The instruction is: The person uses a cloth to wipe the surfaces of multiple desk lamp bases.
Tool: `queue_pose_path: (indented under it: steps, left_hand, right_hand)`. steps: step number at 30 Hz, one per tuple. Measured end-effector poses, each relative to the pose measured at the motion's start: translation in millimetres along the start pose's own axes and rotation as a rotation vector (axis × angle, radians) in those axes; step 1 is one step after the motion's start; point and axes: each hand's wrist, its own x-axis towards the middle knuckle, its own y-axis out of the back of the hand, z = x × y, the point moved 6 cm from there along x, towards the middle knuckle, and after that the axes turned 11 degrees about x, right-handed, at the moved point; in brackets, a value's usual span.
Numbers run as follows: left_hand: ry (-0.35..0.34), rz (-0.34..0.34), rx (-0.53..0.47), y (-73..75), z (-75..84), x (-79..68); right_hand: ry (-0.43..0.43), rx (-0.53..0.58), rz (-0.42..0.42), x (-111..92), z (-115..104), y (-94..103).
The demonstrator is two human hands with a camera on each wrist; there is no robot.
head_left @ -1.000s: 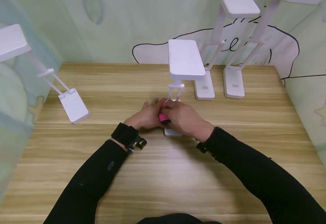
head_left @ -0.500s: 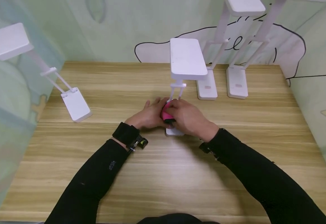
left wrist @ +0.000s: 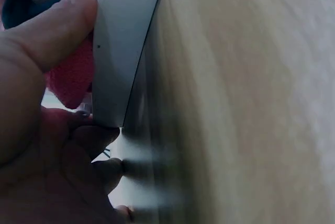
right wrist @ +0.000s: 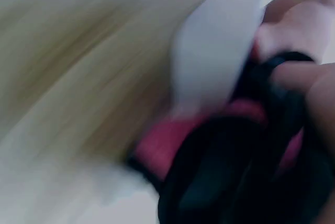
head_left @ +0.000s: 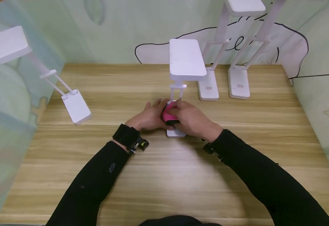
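Observation:
A white desk lamp stands upright mid-table, its flat head (head_left: 186, 58) facing me and its base (head_left: 176, 133) partly hidden under my hands. My left hand (head_left: 148, 117) holds the base from the left side; in the left wrist view the thumb (left wrist: 57, 22) lies along one face of it, with the fingers around its far end. My right hand (head_left: 192, 119) grips a pink fuzzy cloth pad with black trim (head_left: 170, 113) on top of the base. In the blurred right wrist view the pink pad (right wrist: 162, 143) lies against the white base (right wrist: 214, 46).
Another white lamp (head_left: 76, 106) stands at the left. Two more lamps, one with its base (head_left: 208, 86) just behind the middle lamp and one further right (head_left: 238, 83), stand near the back wall. The wooden table (head_left: 153, 175) meets patterned walls on several sides.
My right hand has slid the pink pad slightly right over the base, showing more of its pink face and black trim. My left hand keeps its hold.

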Motion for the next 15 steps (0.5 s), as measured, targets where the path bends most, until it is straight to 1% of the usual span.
queue_pose_path:
  steps: [2,4,6,8,9,11,12,13,15]
  left_hand:
    - [-0.002,-0.004,0.002,-0.6,0.6,0.4]
    - [0.007,-0.009,-0.001,-1.1,0.4,0.3]
    - [0.017,-0.014,-0.001,-1.3,-0.7,0.0]
    - [0.028,-0.014,-0.005,-1.2,-2.1,-0.7]
    - [0.032,-0.014,-0.006,-1.0,-2.6,-1.0]
    - [0.035,-0.013,-0.005,-0.5,-2.9,-1.2]
    - [0.036,-0.012,-0.004,-0.4,-2.8,-1.2]
    - [0.036,-0.016,-0.003,-0.4,-2.5,-1.1]
    - [0.036,-0.018,-0.002,-0.2,-1.8,-0.6]
  right_hand:
    - [-0.055,0.043,-0.027,-8,13,3.6]
    - [-0.161,0.081,-0.081,-17,29,11.4]
    - [-0.270,0.087,-0.107,-22,46,22.7]
    - [-0.375,0.107,-0.082,-19,61,36.3]
    - [-0.435,0.146,-0.058,-15,68,42.6]
    - [-0.486,0.302,0.024,-4,80,51.9]
    - [-0.509,0.389,0.043,2,85,53.4]
    - [-0.522,0.486,0.044,9,88,52.6]
    - [-0.566,0.679,-0.006,23,93,46.5]
